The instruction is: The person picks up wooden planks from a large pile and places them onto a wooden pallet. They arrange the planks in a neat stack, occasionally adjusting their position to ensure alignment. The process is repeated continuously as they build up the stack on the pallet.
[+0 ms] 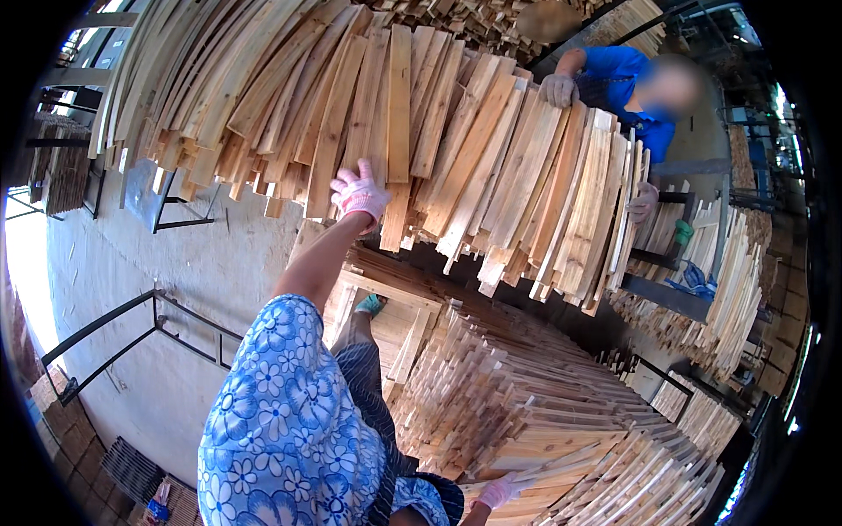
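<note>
Upper centre of the frame, left hand in pink-and-white glove, fingers spread, laid open against a long row of wooden slats running from upper left to centre right. Bottom centre: right hand, also gloved, at a lower stack of slats; cannot tell whether its fingers grip. Upper right, co-worker in blue, reaching to the row's upper edge. Mid-left, black metal stand on grey floor.
</note>
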A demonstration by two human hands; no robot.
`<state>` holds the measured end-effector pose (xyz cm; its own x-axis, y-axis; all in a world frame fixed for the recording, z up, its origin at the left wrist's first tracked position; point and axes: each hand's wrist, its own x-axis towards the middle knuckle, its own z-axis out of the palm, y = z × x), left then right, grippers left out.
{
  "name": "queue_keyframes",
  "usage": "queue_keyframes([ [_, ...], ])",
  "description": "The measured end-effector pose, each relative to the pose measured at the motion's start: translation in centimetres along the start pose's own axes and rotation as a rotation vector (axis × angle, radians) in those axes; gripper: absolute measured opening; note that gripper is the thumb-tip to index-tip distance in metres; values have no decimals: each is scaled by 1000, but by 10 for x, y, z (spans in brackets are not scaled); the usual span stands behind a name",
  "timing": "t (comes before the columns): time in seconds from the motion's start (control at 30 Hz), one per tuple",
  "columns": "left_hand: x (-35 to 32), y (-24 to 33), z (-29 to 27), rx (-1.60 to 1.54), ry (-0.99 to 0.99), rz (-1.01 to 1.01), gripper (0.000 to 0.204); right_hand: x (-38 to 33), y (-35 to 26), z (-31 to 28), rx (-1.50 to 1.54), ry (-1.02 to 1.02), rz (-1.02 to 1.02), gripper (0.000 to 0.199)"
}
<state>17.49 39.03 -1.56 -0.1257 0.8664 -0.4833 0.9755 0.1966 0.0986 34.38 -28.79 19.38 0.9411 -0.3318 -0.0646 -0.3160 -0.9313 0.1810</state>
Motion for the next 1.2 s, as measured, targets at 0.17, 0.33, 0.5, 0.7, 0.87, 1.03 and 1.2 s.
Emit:
queue_keyframes([
  [0.17, 10, 21, -20, 92, -126, -83, 111, 11, 16, 8, -132, -60, -132, 60],
  [0.33, 6, 10, -46, -23, -199, 13, 121, -8, 14, 6, -11, 117, -225, 67],
  [0.5, 31, -30, -28, -536, -359, 109, 127, -37, -45, -41, 179, -7, -2, 68],
  [0.7, -51, -56, -27, -1579, -851, 244, 117, -31, -25, -18, 207, 44, -36, 73],
  [0.87, -139, -43, -40, -2273, -1277, 195, 81, -40, -5, -8, 372, 139, -264, 76],
  [1.03, -44, -16, 0, -2084, -1068, 168, 49, -6, -16, 16, 244, 224, -83, 70],
  [1.2, -66, -12, -18, -1928, -1030, 211, 48, -13, -11, -12, 377, 27, -4, 82],
])
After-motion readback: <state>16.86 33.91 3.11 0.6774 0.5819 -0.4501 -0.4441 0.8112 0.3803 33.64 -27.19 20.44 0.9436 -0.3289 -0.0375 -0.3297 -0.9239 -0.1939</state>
